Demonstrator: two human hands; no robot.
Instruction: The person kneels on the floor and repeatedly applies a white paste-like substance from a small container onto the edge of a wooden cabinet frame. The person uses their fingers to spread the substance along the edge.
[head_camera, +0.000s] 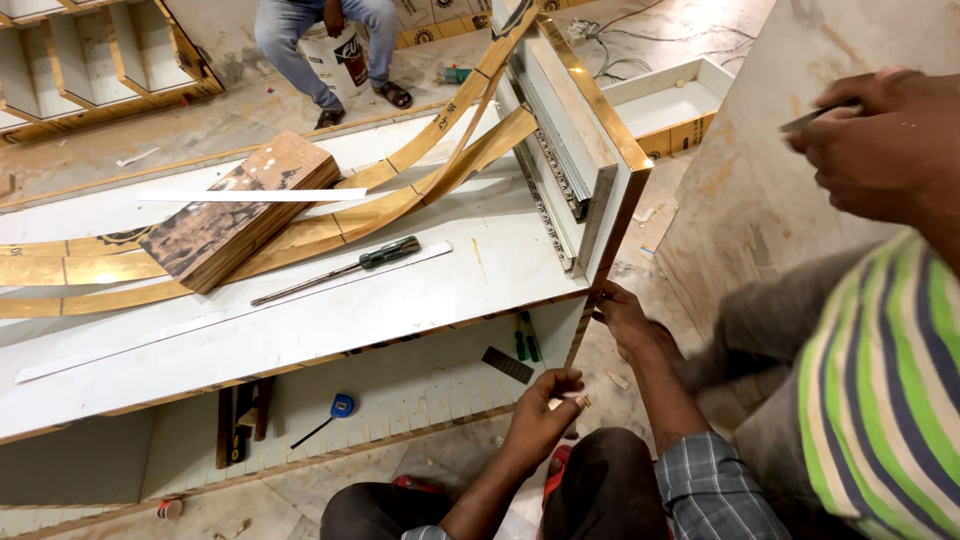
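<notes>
My left hand (540, 408) is low in front of my knees, fingers curled on a small pale piece (560, 403). My right hand (625, 320) reaches to the lower corner of a white cabinet panel with gold edging (622, 190) and grips its edge. A metal drawer slide (560, 170) is fixed along that panel's inner face. A screwdriver with a green and black handle (345, 268) lies loose on the white cabinet top (400, 310).
A co-worker in a green striped shirt (880, 390) holds a thin flat blade (815, 118) against a large pale board (770, 150). A wood block (235, 215) and curved gold strips (400, 200) lie on the top. A blue tape measure (342, 405) sits below. Someone sits on a bucket (335, 55).
</notes>
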